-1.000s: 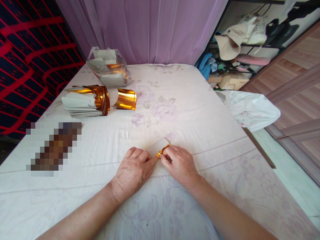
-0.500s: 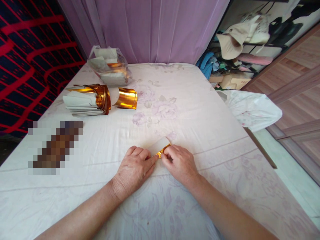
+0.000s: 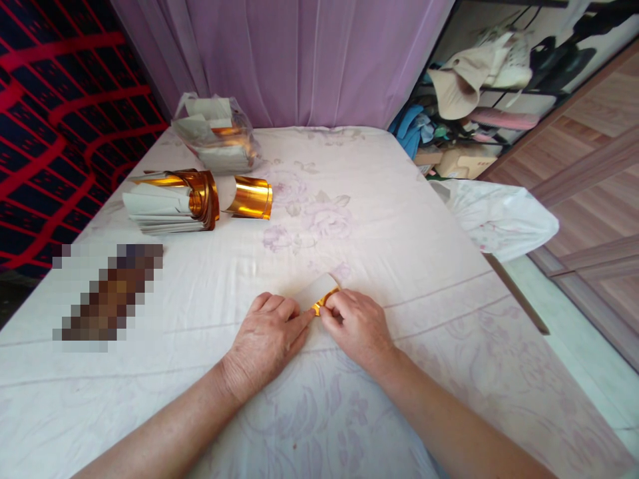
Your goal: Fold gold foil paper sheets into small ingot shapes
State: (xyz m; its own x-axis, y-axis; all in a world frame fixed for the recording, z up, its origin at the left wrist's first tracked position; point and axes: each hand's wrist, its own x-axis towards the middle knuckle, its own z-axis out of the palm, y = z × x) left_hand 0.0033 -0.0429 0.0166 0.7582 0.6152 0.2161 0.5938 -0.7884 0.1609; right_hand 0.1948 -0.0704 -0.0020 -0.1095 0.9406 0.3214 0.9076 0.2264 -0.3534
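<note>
Both hands unmoved, left hand [image 3: 267,339] and right hand [image 3: 355,326] still pinching gold foil paper [image 3: 319,296]

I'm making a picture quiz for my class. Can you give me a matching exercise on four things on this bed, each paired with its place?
Things:
1. small gold-and-white sheet
2. stack of white sheets
3. clear plastic bag
4. curled gold sheet

Places:
A. far end of the bed, by the purple curtain
B. just right of the stack
C. pinched between the left hand and right hand
D. far left, between the bag and the blurred patch

Pairs: 1-C, 2-D, 3-A, 4-B
</note>
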